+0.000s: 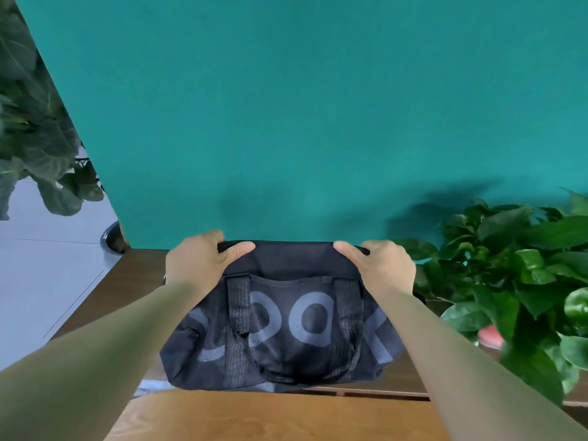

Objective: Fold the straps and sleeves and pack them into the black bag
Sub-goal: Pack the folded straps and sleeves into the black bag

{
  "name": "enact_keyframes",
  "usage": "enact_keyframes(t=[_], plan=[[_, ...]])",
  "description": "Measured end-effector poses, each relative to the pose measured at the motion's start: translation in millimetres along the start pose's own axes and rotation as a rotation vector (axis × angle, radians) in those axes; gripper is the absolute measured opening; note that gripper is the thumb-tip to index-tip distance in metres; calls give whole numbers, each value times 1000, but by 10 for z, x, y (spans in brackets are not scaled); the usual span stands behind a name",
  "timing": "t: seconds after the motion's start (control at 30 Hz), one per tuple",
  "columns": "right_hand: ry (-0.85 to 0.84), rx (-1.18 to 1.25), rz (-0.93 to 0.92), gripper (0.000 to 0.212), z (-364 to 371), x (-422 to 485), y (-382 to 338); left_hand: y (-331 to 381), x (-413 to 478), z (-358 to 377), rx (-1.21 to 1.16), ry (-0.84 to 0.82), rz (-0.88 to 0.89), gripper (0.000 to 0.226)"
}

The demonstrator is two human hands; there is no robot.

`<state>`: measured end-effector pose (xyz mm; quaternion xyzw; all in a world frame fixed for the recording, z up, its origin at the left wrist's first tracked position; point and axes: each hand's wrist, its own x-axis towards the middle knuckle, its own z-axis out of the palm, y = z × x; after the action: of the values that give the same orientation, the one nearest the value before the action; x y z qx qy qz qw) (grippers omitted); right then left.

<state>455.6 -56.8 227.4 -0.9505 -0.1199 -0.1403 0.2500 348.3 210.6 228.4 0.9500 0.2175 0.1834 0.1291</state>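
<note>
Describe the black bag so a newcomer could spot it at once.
Start at the big teal wall; below it runs a dark wooden tabletop. At its middle, left of the leafy plant, sits the black bag, its top edge gripped by the left hand and right hand. It is the only dark fabric item, with large grey letters across its mesh front.

Both hands, left and right, grip the top edge of the black bag on the desk.
</note>
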Motion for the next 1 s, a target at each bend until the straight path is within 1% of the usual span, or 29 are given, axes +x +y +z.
enact_keyframes(t=[0.17,0.3,0.43,0.57,0.63,0.7,0.77,0.87,0.9,0.93,1.0], plan=[[33,-48,-54,70,369,250,171,-2,234,406,-16,-5,-5,66],[14,-202,-58,65,635,367,343,15,398,723,15,-15,29,63],[-39,-358,-80,61,842,445,506,9,486,1030,53,-74,60,65],[-77,-451,-93,60,980,541,568,22,605,1211,80,-120,49,57],[-89,-497,-113,58,1050,578,578,29,650,1247,107,-102,54,54],[-85,-497,-114,54,1104,605,580,53,668,1277,158,-58,82,49],[-69,-463,-105,43,1132,607,575,76,652,1314,198,-10,104,40],[-55,-364,-127,28,1162,490,563,54,564,1389,109,47,93,27],[-36,-335,-164,30,1182,413,563,38,509,1410,80,62,101,25],[0,-323,-208,38,1209,321,579,28,436,1429,69,87,132,27],[49,-309,-261,60,1249,113,622,32,274,1444,81,170,225,33]])
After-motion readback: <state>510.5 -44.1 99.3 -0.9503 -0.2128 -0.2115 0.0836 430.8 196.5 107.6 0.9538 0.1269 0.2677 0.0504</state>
